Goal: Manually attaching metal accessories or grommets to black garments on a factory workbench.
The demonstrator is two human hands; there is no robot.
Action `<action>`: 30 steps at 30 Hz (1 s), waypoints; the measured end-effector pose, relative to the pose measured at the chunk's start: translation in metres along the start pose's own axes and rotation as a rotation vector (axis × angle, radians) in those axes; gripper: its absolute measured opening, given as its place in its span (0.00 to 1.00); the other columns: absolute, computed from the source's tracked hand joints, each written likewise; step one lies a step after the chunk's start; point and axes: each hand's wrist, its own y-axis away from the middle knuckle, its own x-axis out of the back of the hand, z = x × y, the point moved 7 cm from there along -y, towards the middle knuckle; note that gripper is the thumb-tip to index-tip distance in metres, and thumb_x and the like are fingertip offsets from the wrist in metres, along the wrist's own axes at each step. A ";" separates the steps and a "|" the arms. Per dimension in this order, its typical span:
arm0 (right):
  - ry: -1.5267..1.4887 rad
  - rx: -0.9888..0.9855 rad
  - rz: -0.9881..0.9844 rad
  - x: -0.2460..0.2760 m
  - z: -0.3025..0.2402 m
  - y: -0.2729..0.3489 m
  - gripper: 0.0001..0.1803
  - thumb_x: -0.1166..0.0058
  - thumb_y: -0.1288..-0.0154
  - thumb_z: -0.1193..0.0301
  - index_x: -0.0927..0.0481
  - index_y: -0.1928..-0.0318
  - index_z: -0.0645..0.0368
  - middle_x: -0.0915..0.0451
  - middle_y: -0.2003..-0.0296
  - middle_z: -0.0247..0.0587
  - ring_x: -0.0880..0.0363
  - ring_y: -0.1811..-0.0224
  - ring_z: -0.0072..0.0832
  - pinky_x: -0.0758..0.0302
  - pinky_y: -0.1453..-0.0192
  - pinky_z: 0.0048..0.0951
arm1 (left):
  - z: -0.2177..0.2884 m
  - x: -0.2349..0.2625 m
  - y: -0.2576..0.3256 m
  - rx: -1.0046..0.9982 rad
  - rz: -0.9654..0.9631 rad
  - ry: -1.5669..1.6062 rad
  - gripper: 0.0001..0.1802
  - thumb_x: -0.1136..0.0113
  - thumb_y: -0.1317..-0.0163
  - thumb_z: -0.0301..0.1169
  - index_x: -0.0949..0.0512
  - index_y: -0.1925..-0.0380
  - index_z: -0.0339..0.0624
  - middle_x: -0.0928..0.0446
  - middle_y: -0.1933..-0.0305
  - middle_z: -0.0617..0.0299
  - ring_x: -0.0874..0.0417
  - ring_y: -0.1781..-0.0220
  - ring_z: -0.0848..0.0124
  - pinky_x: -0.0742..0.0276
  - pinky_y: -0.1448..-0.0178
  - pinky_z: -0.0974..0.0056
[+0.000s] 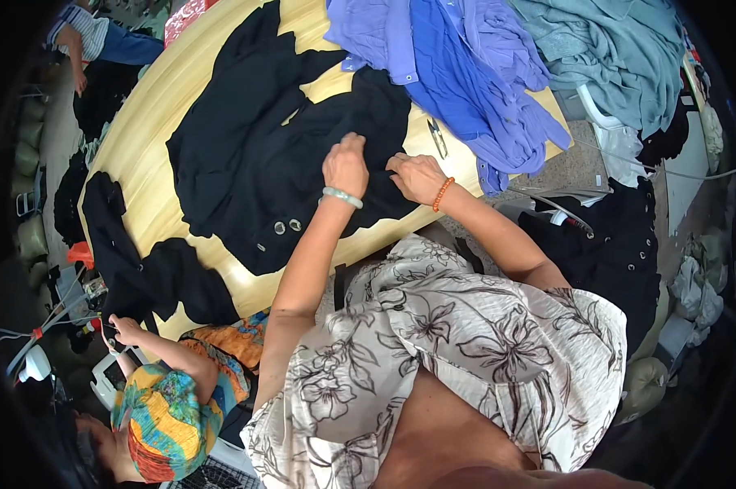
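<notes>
A large black garment [254, 147] with metal eyelets lies spread on the pale wooden table [144, 163]. My left hand [347, 163], with a pale green bangle on the wrist, pinches a fold of the black cloth. My right hand [415, 175], with an orange bead bracelet, grips the same fabric just to its right. Small metal snips [438, 137] lie on the table beyond my right hand.
Blue and purple clothes [465, 65] and grey-green clothes [620, 57] are heaped at the far right. More black cloth [131, 261] hangs at the table's left. A person in a colourful top [172, 399] works at the lower left; another person [99, 37] stands far left.
</notes>
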 end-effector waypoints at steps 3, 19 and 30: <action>-0.046 -0.023 0.004 0.006 -0.001 -0.002 0.10 0.43 0.42 0.70 0.22 0.62 0.61 0.20 0.62 0.46 0.18 0.64 0.48 0.23 0.58 0.45 | -0.031 -0.005 -0.008 0.206 -0.023 -0.002 0.16 0.47 0.42 0.22 0.21 0.54 0.40 0.23 0.51 0.49 0.19 0.55 0.49 0.22 0.50 0.52; -0.157 0.083 0.080 0.017 -0.030 -0.027 0.09 0.44 0.40 0.73 0.25 0.60 0.59 0.24 0.62 0.45 0.21 0.63 0.49 0.24 0.60 0.45 | -0.072 0.000 -0.018 0.436 -0.262 0.358 0.11 0.29 0.52 0.25 0.19 0.69 0.36 0.17 0.72 0.56 0.15 0.70 0.67 0.20 0.61 0.64; -0.319 -0.037 0.226 0.019 -0.020 -0.003 0.18 0.41 0.43 0.75 0.29 0.52 0.61 0.23 0.60 0.54 0.21 0.60 0.53 0.23 0.58 0.47 | -0.035 -0.032 0.011 0.618 -0.366 1.080 0.04 0.35 0.46 0.18 0.18 0.70 0.34 0.18 0.72 0.64 0.24 0.74 0.80 0.29 0.69 0.75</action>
